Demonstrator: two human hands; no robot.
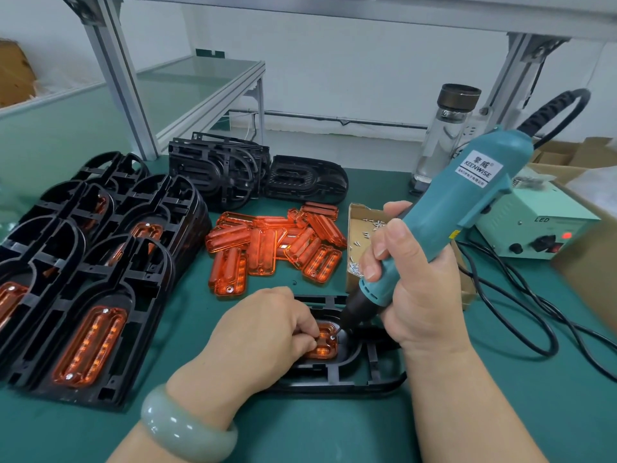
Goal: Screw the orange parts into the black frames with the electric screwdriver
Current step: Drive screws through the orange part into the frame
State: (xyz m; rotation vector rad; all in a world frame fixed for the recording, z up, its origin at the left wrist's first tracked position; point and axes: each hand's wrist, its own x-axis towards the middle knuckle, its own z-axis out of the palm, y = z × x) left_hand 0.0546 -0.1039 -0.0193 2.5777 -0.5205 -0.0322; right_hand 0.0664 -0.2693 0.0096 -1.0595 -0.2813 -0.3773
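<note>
From the head camera, the right hand (410,289) is wrapped tightly round the teal screwdriver (467,202), whose tip is tilted down onto a screw at the near end of an orange part (325,340). That part sits inside a black frame (350,372) lying flat on the green table (300,429). The left hand (263,332), fingers curled, pinches the part's left edge. Loose orange pieces (267,245) lie behind, finished frames (100,262) stand stacked at left, and a screw box (359,228) sits just beside the screwdriver.
</note>
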